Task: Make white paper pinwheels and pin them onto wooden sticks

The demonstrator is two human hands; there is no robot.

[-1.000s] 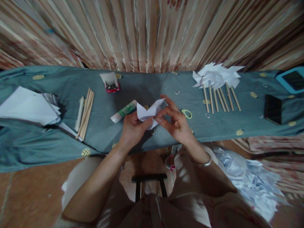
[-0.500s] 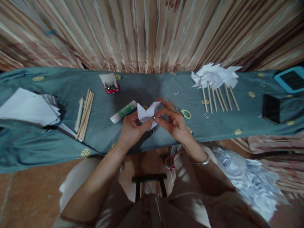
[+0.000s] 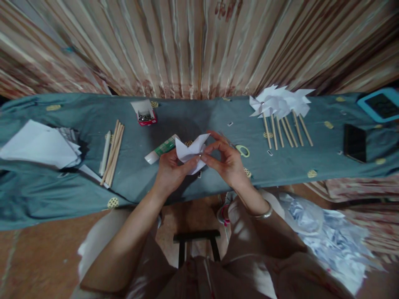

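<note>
Barely anything shifts: both hands carry the white paper pinwheel [image 3: 189, 150] slightly left, over the end of the glue tube [image 3: 160, 149]. The left hand [image 3: 170, 172] stays pinched on its centre, and the right hand [image 3: 229, 164] pinches the same spot, above the near middle of the table [image 3: 218, 118].

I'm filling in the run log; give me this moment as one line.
left hand: holds folded white paper pinwheel | right hand: pinches its centre | nearby: glue stick, finished pinwheels
</note>
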